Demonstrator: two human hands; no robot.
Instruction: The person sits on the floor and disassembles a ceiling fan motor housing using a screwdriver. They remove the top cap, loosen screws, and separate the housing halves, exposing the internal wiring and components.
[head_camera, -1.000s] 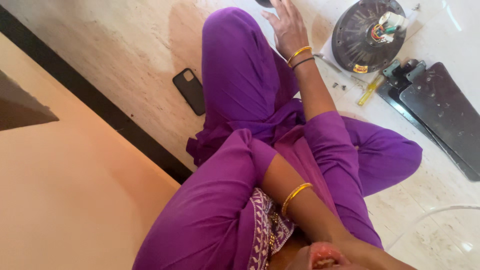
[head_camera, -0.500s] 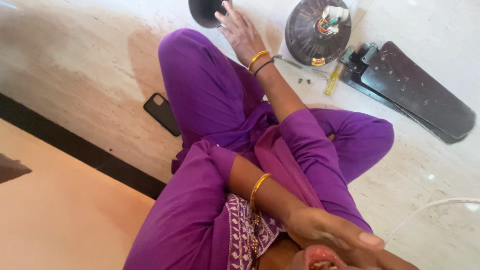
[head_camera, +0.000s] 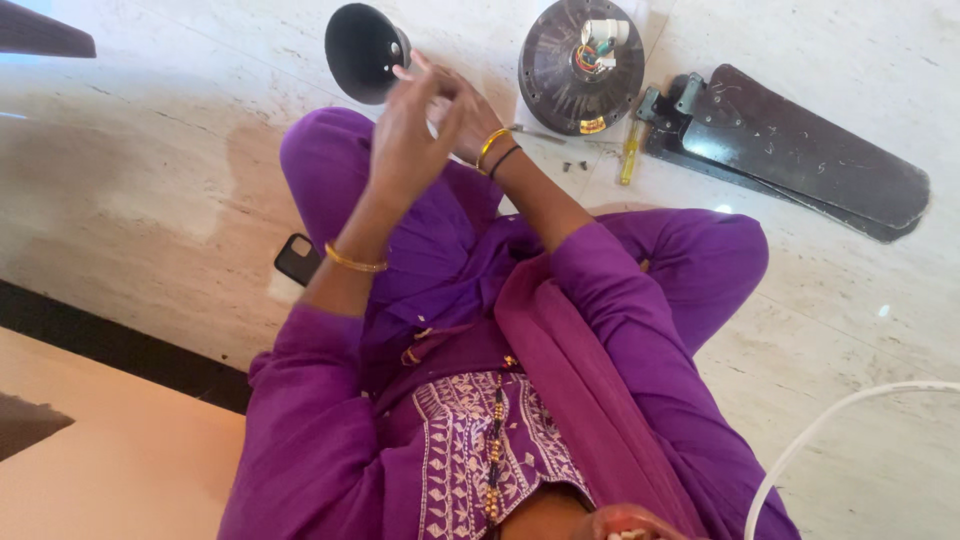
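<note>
Person sitting cross-legged on a pale stone floor (head_camera: 150, 150) in a purple outfit, both hands raised together in front of them. The left hand (head_camera: 405, 130) is up with its back to the camera, fingers loosely curled and meeting the right hand (head_camera: 455, 105), which crosses in from the other side. Fingertips of the two touch or overlap, but I can't tell whether either one is pinching something small or is just bare, since the left hand hides the spot.

Just beyond the hands sits a black cone-shaped fan cup (head_camera: 362, 52), lying on its side on the floor. Its long axis runs roughly sideways across the view, the wide open mouth facing off past the left hand and the narrow end pointing toward the fingertips. It looks very close to the fingers, maybe touching, hard to say.

Out past the right hand is the round dark fan motor (head_camera: 582, 70), flat on the floor with coloured wires on top. Further that way lies a yellow-handled screwdriver (head_camera: 629, 152), long axis pointing away from the person, with a few small screws (head_camera: 572, 166) beside it, then the dark fan blades (head_camera: 800, 150) stacked at a slant. A black phone (head_camera: 296, 258) lies near the left wrist by the knee.
</note>
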